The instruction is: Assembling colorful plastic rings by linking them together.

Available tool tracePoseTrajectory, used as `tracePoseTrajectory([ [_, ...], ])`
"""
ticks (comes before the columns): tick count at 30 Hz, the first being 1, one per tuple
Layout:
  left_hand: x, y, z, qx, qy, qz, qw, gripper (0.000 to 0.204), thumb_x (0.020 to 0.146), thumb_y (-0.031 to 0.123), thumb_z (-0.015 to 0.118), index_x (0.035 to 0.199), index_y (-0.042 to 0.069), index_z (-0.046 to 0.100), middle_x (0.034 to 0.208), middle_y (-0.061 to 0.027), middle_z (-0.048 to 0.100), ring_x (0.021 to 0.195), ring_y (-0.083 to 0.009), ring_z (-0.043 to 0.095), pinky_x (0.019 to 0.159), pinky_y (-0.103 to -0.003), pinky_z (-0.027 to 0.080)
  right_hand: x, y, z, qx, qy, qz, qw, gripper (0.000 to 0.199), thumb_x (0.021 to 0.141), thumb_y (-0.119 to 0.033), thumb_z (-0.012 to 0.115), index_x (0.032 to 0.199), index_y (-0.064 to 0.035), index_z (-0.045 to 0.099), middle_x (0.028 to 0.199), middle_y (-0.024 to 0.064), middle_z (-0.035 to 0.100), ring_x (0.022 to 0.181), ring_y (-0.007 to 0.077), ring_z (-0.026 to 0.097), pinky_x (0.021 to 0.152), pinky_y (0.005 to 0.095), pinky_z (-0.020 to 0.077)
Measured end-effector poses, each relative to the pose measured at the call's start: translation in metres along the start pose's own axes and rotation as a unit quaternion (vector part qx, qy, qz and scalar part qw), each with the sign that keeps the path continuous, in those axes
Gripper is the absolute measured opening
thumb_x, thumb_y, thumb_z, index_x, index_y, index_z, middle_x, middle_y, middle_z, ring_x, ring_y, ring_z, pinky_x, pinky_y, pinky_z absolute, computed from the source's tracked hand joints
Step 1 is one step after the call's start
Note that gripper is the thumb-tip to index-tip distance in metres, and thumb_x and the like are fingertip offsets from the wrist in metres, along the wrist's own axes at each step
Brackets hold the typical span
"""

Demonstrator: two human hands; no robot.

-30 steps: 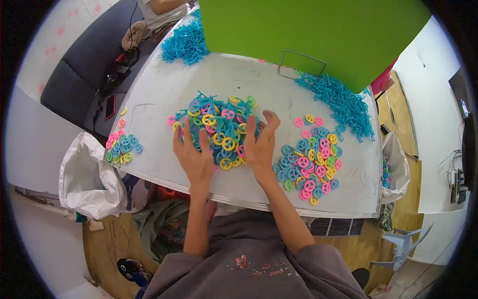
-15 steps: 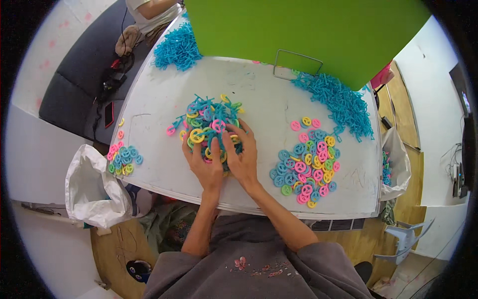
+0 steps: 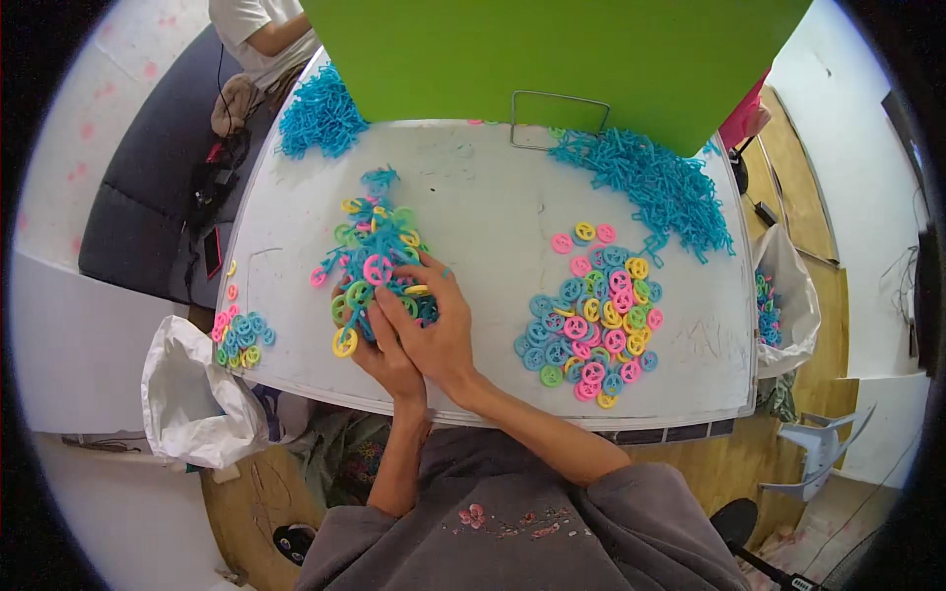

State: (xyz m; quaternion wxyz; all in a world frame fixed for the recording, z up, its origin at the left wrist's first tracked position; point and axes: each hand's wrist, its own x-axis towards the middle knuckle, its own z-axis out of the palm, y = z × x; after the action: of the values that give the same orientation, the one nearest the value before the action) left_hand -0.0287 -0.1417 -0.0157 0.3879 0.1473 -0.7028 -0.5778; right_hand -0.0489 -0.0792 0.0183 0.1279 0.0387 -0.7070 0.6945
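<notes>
Both hands press around a heap of blue plastic sticks with pink, yellow, green and blue wheels on them [image 3: 376, 268], near the left front of the white table [image 3: 473, 236]. My left hand [image 3: 386, 362] cups the heap's near side, its fingers partly hidden under the pieces. From the right, my right hand [image 3: 434, 330] curls over it, thumb close to the left one. The heap stretches away from me, and a few blue pieces trail at its far end. A yellow wheel [image 3: 344, 343] sticks out beside my left hand.
Loose wheels [image 3: 591, 330] lie right of my hands, with smaller wheels [image 3: 241, 335] at the left edge. Blue sticks [image 3: 655, 187] pile by the green board [image 3: 562, 59]; another blue pile [image 3: 322, 113] is far left. White sacks [image 3: 192, 404] flank the table. Another person's arm [image 3: 279, 34] shows far left.
My hands have come closer together and lower around the heap, which now looks narrower and longer toward the far side. The whole view has shifted slightly.
</notes>
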Motion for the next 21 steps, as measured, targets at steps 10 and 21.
tracePoseTrajectory([
  [10,-0.004,0.073,0.082,0.501,-0.022,0.464,0.730,0.038,0.094,0.021,0.057,0.126,0.001,0.054,0.117,-0.0166,0.056,0.105,-0.0284,0.055,0.086,-0.039,0.047,0.050,-0.049,-0.090,0.050,0.153,-0.059,0.985,0.034,0.077,-0.022,0.074,0.103,-0.0033,0.063,0.120,0.0247,0.056,0.112,0.0366,0.055,0.091,0.0383,0.0454],
  [21,-0.194,0.203,0.370,-0.234,-0.315,0.260,0.882,0.029,0.084,0.024,0.066,0.100,0.001,0.061,0.097,-0.0164,0.062,0.087,-0.0314,0.060,0.076,-0.039,0.048,0.092,-0.049,-0.421,-0.065,0.493,-0.192,0.846,0.033,0.080,-0.028,0.073,0.101,-0.0028,0.065,0.097,0.0106,0.065,0.086,0.0202,0.060,0.077,0.0325,0.0474],
])
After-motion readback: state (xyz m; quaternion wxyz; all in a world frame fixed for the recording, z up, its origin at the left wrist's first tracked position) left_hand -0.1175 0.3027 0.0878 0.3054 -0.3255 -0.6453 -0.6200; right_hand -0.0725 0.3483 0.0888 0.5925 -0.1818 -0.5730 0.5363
